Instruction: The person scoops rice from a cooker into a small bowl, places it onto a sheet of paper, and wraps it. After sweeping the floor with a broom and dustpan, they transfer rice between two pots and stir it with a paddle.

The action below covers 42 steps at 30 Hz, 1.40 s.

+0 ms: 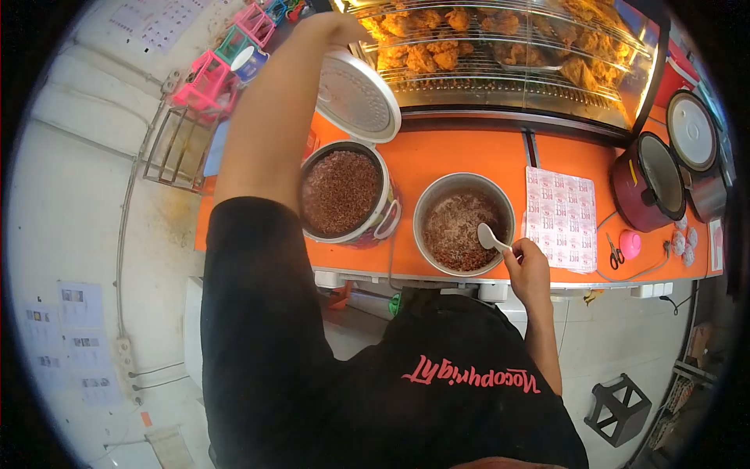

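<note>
My right hand [529,270] is closed on the handle of a white rice paddle [487,236]. The paddle's head is inside a round metal pot [423,248], over dark reddish cooked rice [461,223] mixed with paler grains. My left arm stretches forward past an open rice cooker [383,211] filled with similar dark rice [341,191]. The cooker's white lid [359,98] stands raised at its back. My left hand [334,30] is behind the lid, near the left end of the heated display case; its fingers are not clear.
Fried chicken [445,51] fills the lit display case [500,102] at the back of the orange counter [469,148]. Printed paper [561,219] lies right of the pot, then scissors [616,254], a pink cup [630,244] and a dark red cooker [633,191]. A stool [617,406] stands on the floor.
</note>
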Available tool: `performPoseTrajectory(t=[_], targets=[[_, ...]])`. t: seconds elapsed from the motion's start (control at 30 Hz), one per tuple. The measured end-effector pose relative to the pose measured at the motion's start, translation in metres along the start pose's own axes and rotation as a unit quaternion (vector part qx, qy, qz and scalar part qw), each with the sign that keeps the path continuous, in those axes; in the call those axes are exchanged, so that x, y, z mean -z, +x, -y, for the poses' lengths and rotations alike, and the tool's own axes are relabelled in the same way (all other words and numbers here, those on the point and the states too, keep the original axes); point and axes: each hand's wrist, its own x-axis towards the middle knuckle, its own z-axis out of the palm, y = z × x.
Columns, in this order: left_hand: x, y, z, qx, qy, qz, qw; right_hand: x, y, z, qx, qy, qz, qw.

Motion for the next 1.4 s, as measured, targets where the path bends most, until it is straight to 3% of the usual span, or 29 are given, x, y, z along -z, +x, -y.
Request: performPoseTrajectory(t=[0.03, 0.07, 0.1, 0.13, 0.2, 0.23, 0.27, 0.3, 0.33, 0.37, 0.4, 0.43, 0.47, 0.53, 0.6, 0.67, 0.77, 0.83, 0.9, 0.93, 1.0, 1.03, 1.1, 1.13, 1.2, 1.23, 1.3, 1.37, 1.4], targets=[[0.004, 0.011, 0.014, 0.025, -0.118, -0.056, 0.991, -0.002, 0.001, 0.002, -0.004, -0.004, 0.011, 1.000], [0.018, 0.018, 0.036, 0.024, 0.006, -0.201, 0.979, -0.004, 0.002, 0.002, -0.001, -0.013, 0.022, 1.000], [0.029, -0.046, 0.002, 0.030, -0.061, -0.396, 0.916, -0.005, 0.002, 0.002, -0.002, -0.014, 0.027, 1.000], [0.050, -0.118, -0.040, 0.083, -0.200, -0.411, 0.886, -0.006, 0.004, 0.004, -0.006, -0.019, 0.026, 0.999], [0.056, -0.168, -0.032, -0.051, -0.326, -0.444, 0.833, -0.009, 0.010, 0.004, -0.013, -0.022, 0.029, 0.999], [0.042, -0.209, -0.055, -0.029, -0.479, -0.490, 0.728, -0.009, 0.013, 0.003, -0.003, -0.030, 0.017, 0.999], [0.030, -0.243, -0.049, -0.012, -0.300, -0.581, 0.757, -0.010, 0.017, 0.004, 0.008, -0.037, 0.004, 0.999], [0.009, -0.267, -0.038, -0.004, -0.327, -0.631, 0.704, -0.011, 0.021, 0.007, 0.007, -0.036, 0.008, 0.999], [-0.013, -0.302, -0.070, 0.026, -0.513, -0.613, 0.600, -0.010, 0.027, 0.010, 0.012, -0.040, 0.018, 0.999], [-0.040, -0.315, -0.065, 0.092, -0.484, -0.662, 0.565, -0.008, 0.032, 0.014, 0.016, -0.045, 0.026, 0.999], [-0.088, -0.328, -0.048, -0.023, -0.510, -0.661, 0.549, -0.003, 0.037, 0.024, 0.019, -0.066, 0.049, 0.996], [-0.133, -0.343, -0.047, -0.039, -0.592, -0.578, 0.560, -0.004, 0.043, 0.025, 0.015, -0.070, 0.046, 0.996], [-0.166, -0.348, -0.075, 0.061, -0.634, -0.505, 0.583, -0.008, 0.049, 0.023, 0.056, -0.117, 0.052, 0.990], [-0.241, -0.355, -0.126, 0.144, -0.700, -0.269, 0.645, -0.018, 0.061, 0.020, 0.092, -0.234, 0.087, 0.964], [-0.333, -0.340, -0.171, 0.150, -0.777, 0.017, 0.611, -0.017, 0.072, 0.040, 0.118, -0.340, 0.232, 0.904], [-0.356, -0.324, -0.228, 0.214, -0.760, 0.088, 0.608, -0.023, 0.084, 0.037, 0.146, -0.377, 0.263, 0.876], [-0.370, -0.299, -0.256, 0.209, -0.766, 0.054, 0.605, -0.007, 0.104, 0.066, 0.127, -0.420, 0.334, 0.834], [-0.386, -0.282, -0.260, 0.191, -0.790, 0.034, 0.582, -0.005, 0.108, 0.070, 0.162, -0.415, 0.293, 0.846], [-0.385, -0.272, -0.265, 0.140, -0.639, -0.057, 0.754, -0.012, 0.115, 0.074, 0.183, -0.432, 0.226, 0.854], [-0.388, -0.268, -0.269, 0.142, -0.639, -0.057, 0.754, -0.020, 0.119, 0.074, 0.184, -0.432, 0.227, 0.853], [-0.392, -0.258, -0.281, 0.132, -0.748, -0.113, 0.640, -0.044, 0.125, 0.065, 0.190, -0.428, 0.187, 0.864], [-0.380, -0.258, -0.283, 0.132, -0.748, -0.113, 0.641, -0.054, 0.126, 0.054, 0.189, -0.428, 0.186, 0.864], [-0.360, -0.260, -0.283, 0.153, -0.836, -0.063, 0.523, -0.077, 0.130, 0.034, 0.219, -0.428, 0.172, 0.860], [-0.372, -0.255, -0.281, 0.155, -0.837, -0.062, 0.522, -0.086, 0.132, 0.026, 0.220, -0.428, 0.175, 0.859], [-0.402, -0.245, -0.283, 0.065, -0.777, -0.174, 0.602, -0.097, 0.135, 0.011, 0.194, -0.353, 0.255, 0.879], [-0.398, -0.247, -0.283, 0.068, -0.778, -0.172, 0.600, -0.096, 0.127, 0.020, 0.193, -0.354, 0.259, 0.878], [-0.388, -0.251, -0.282, 0.063, -0.868, -0.116, 0.479, -0.094, 0.097, 0.040, 0.222, -0.376, 0.325, 0.839], [-0.385, -0.256, -0.284, 0.064, -0.865, -0.125, 0.481, -0.091, 0.087, 0.049, 0.213, -0.373, 0.329, 0.841], [-0.386, -0.258, -0.285, 0.060, -0.863, -0.134, 0.484, -0.084, 0.088, 0.056, 0.215, -0.403, 0.375, 0.807]])
